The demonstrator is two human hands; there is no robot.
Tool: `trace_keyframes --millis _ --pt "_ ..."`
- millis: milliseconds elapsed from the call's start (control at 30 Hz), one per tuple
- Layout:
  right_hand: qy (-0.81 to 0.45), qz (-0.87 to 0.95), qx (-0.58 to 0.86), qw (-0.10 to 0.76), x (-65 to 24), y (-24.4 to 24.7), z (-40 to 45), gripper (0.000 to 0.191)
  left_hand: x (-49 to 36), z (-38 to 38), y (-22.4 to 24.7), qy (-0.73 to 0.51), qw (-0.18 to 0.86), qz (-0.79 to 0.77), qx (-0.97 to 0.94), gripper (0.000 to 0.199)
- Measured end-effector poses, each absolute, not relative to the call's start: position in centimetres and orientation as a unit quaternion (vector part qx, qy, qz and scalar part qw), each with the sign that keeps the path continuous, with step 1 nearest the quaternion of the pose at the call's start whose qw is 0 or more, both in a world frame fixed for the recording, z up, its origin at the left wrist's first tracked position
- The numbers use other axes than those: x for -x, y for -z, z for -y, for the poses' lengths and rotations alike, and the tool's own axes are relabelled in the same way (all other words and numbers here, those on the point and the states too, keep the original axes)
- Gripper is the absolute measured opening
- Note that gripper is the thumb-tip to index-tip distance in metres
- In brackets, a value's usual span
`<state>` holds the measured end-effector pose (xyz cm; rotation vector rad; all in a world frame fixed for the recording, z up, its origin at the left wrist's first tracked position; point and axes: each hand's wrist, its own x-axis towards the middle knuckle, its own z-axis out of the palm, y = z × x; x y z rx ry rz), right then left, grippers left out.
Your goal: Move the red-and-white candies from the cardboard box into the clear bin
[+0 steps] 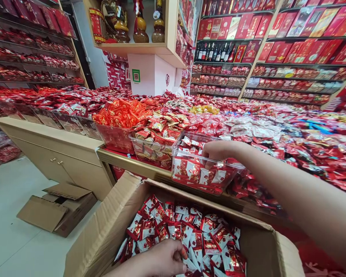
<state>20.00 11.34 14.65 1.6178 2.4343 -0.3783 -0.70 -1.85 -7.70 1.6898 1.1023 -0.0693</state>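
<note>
An open cardboard box (265, 246) stands in front of me, holding many small red-and-white wrapped candy packets (202, 238). My left hand (168, 257) is down among these packets, its fingers curled in; what lies under them is hidden. My right hand (217, 152) reaches over the rim of a clear plastic bin (177, 181) on the counter. Its fingers are bent down inside, against similar red-and-white packets (190, 169). The fingertips are partly covered, and I cannot make out whether a packet is between them.
Left of the clear bin stand a bin of gold-and-red packets (158, 144) and one of orange-red packets (118, 115). More heaped sweets (305, 146) cover the counter to the right. Another cardboard box (66, 207) lies on the floor. Stocked shelves (230, 38) line the walls.
</note>
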Motion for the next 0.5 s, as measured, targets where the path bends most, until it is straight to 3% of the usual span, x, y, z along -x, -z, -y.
trace_keyframes --millis 233,367,500 --pt "0.191 -0.796 -0.571 0.067 -20.6 -15.0 -11.4 0.007 0.8 2.0 7.9 0.044 0.534 -0.457 -0.710 0.028" --pt "0.109 -0.799 -0.591 0.017 -20.7 -15.4 -12.2 0.016 0.8 2.0 7.8 0.049 0.535 -0.451 -0.713 0.027" --pt "0.069 -0.812 -0.574 0.085 -20.8 -14.9 -12.7 0.016 1.0 1.8 7.8 0.051 0.524 -0.459 -0.715 0.029"
